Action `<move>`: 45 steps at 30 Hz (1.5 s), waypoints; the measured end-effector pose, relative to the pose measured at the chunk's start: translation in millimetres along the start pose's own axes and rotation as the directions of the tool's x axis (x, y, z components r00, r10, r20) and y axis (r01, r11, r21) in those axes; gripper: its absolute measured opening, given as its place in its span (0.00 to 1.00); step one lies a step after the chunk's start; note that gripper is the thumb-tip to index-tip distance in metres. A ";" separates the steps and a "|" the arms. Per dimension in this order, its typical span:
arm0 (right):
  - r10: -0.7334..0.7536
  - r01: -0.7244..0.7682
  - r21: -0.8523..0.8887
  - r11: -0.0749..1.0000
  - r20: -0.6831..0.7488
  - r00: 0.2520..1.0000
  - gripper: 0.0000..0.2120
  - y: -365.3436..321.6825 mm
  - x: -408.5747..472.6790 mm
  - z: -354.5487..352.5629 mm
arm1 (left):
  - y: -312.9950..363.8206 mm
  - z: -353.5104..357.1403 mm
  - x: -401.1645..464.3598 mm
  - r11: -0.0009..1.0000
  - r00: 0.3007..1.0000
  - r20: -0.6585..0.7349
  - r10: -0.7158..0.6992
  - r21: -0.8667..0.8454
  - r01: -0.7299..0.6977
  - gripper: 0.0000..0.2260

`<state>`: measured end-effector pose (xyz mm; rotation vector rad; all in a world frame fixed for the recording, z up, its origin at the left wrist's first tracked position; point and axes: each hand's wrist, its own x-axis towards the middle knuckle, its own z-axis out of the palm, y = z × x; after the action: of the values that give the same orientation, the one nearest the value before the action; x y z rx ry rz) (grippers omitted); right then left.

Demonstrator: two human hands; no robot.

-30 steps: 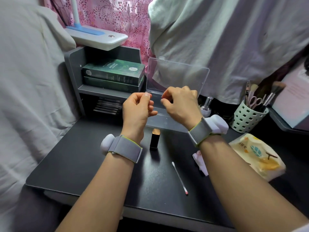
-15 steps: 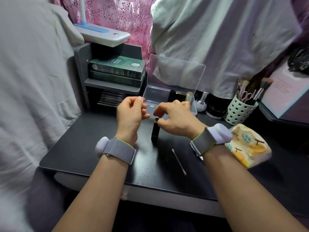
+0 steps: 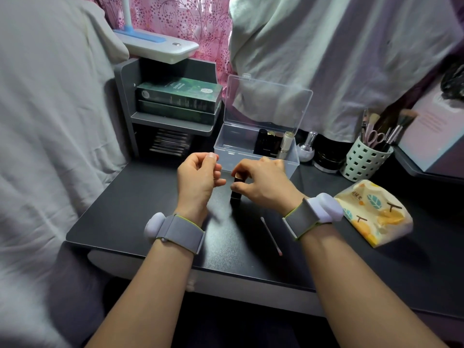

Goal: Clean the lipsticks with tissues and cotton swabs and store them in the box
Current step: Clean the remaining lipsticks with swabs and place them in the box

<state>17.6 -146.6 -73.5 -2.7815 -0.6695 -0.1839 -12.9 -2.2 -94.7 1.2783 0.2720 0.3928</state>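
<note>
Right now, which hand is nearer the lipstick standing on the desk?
Right. The right hand pinches the standing lipstick near its top. The left hand hovers just to its left, fingers curled, not touching it.

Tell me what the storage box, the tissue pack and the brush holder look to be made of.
Storage box: clear hard plastic, glossy; the lipsticks show through its walls. Tissue pack: soft printed plastic film, likely; it creases and shines. Brush holder: pale matte moulded plastic, probably, with square cut-outs.
</note>
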 end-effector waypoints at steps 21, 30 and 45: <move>0.114 -0.055 0.394 0.917 -0.128 0.985 0.13 -14.0 -9.8 -10.4 | -16.1 -7.1 -18.9 0.996 0.999 -0.032 -0.017 0.086 0.019 0.04; 0.291 -0.118 0.677 0.727 -0.147 0.945 0.12 -6.3 -20.4 -7.7 | -22.9 0.0 -30.9 0.984 0.997 0.058 -0.045 0.173 0.034 0.09; 0.422 -0.124 0.797 0.592 -0.175 0.890 0.10 -3.7 -27.6 5.2 | -20.8 17.5 -51.5 0.989 0.982 0.147 -0.117 0.112 0.101 0.19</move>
<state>-8.2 -153.7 -82.8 -1.8890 -0.1295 -0.2458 -49.5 -44.5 -111.0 1.3811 0.2334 0.1872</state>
